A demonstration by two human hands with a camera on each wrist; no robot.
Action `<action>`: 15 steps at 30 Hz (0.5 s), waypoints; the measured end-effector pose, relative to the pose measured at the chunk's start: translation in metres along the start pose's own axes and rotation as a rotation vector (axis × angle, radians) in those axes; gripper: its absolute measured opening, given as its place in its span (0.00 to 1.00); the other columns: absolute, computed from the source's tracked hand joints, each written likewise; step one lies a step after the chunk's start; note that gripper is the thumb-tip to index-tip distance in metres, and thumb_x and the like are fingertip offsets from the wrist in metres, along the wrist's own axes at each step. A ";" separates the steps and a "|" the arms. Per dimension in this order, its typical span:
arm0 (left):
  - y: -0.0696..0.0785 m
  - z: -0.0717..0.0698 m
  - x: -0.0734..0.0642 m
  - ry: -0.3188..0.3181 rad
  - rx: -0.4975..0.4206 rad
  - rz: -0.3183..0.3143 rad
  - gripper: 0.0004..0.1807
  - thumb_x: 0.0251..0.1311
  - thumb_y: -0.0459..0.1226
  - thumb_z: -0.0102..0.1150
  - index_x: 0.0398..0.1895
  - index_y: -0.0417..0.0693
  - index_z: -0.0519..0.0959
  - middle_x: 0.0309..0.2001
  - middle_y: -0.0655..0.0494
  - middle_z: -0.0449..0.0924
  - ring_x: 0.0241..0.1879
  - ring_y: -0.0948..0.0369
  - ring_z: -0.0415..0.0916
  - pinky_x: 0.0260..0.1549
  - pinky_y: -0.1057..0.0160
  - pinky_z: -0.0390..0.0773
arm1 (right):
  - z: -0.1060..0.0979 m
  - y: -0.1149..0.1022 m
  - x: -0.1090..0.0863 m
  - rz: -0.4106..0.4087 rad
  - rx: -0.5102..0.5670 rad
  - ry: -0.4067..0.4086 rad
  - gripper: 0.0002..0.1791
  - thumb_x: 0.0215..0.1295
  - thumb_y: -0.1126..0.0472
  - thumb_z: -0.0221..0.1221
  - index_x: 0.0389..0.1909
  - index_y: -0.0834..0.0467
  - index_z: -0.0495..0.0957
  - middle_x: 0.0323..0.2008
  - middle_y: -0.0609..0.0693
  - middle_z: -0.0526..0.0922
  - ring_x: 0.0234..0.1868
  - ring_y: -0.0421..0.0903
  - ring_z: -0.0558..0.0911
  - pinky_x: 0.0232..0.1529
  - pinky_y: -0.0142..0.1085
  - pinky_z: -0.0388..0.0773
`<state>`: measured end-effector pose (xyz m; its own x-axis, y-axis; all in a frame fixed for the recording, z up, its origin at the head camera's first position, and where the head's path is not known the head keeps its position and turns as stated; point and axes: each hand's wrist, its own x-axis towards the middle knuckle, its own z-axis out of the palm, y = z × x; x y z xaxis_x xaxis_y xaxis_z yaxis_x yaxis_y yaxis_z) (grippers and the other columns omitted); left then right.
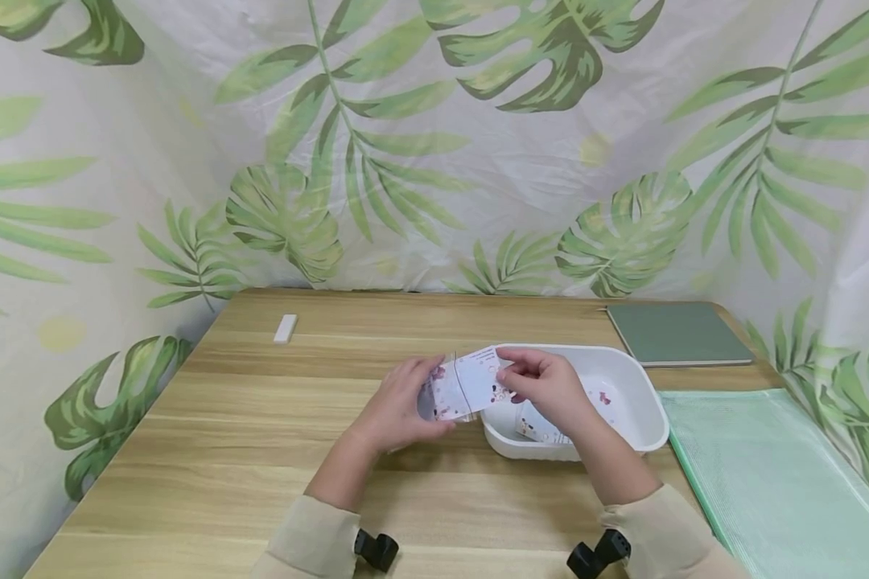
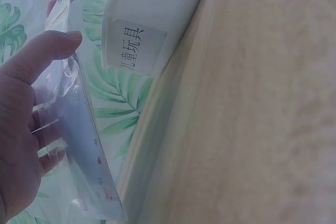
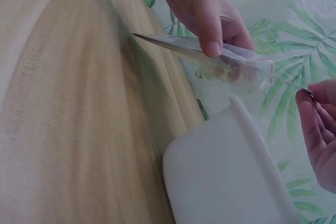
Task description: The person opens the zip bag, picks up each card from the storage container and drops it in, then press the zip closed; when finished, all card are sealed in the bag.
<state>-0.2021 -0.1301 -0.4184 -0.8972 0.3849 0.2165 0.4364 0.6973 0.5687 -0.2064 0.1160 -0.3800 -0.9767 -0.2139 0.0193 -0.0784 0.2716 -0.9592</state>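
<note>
My left hand (image 1: 404, 408) grips a clear plastic sleeve (image 2: 79, 129), its thumb on one face and its fingers behind. Pale printing with small pink and red figures shows through the plastic. A white printed card (image 1: 483, 371) with flower-like marks sticks out of the sleeve's end. Between thumb and fingertips, my right hand (image 1: 546, 384) pinches the card's outer edge. Both hands are above the tabletop, the right one over a white plastic basin (image 1: 648, 410). Inside the basin lies another printed piece (image 1: 537, 425), partly hidden by the right wrist.
A label (image 2: 137, 48) with Chinese characters is on the basin's side. A green notebook (image 1: 677, 331) lies at the back right, with a pale green mesh pouch (image 1: 782, 474) in front of it. One small white block (image 1: 286, 328) rests at the back left of the wooden table (image 1: 246, 450).
</note>
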 end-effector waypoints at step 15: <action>0.001 0.000 0.001 0.018 -0.009 0.042 0.51 0.40 0.49 0.74 0.71 0.45 0.65 0.61 0.47 0.72 0.60 0.51 0.68 0.61 0.47 0.68 | 0.036 0.008 0.005 0.011 -0.007 0.061 0.11 0.57 0.64 0.67 0.40 0.66 0.85 0.28 0.50 0.86 0.27 0.38 0.80 0.30 0.30 0.77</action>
<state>-0.2023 -0.1295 -0.4177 -0.8790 0.4030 0.2550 0.4736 0.6752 0.5656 -0.2049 0.0832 -0.3976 -0.9878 -0.1535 0.0261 -0.0688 0.2799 -0.9576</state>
